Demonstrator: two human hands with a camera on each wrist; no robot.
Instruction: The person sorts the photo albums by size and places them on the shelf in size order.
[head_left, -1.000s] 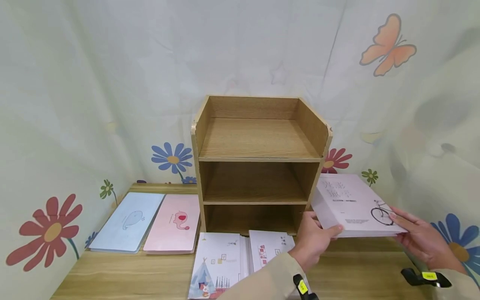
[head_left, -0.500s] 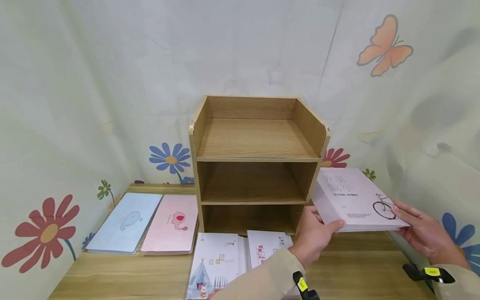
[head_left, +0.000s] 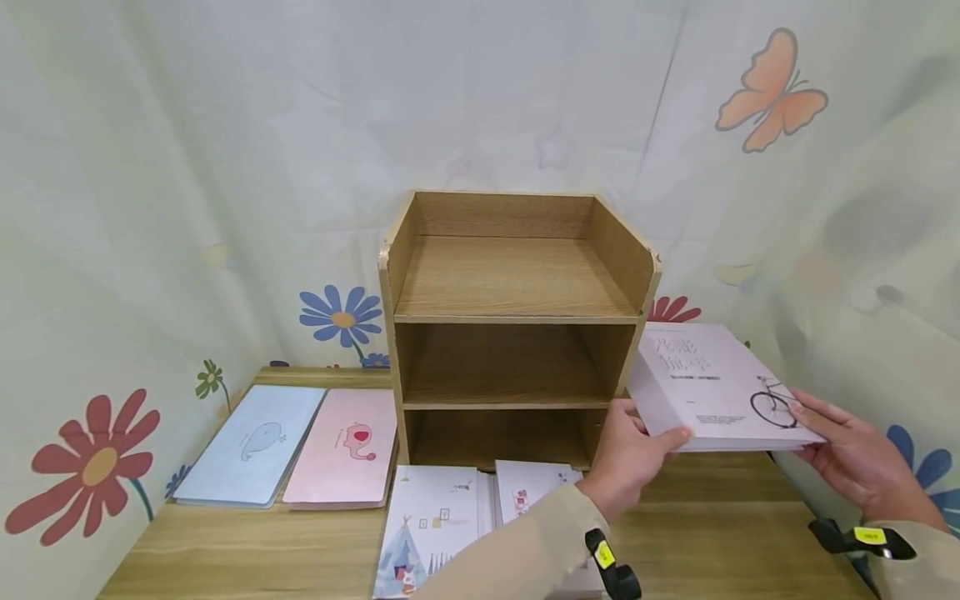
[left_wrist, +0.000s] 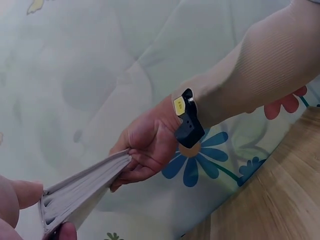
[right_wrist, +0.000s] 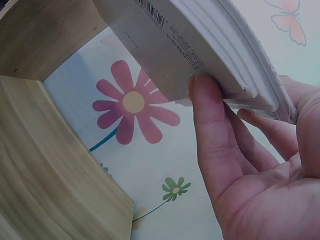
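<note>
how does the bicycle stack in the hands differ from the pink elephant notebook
The bicycle stack is held up by the left hand and right hand, while the pink elephant notebook lies on the table.
The bicycle stack has a whitish cover, while the pink elephant notebook's is pink.
The bicycle stack is thick, with several layers, while the pink elephant notebook looks much thinner.
Both are rectangular, with their picture sides up.

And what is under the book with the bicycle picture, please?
More books, pressed together; the right hand touches the bottom cover, which has a barcode. Inner covers are hidden.
</note>
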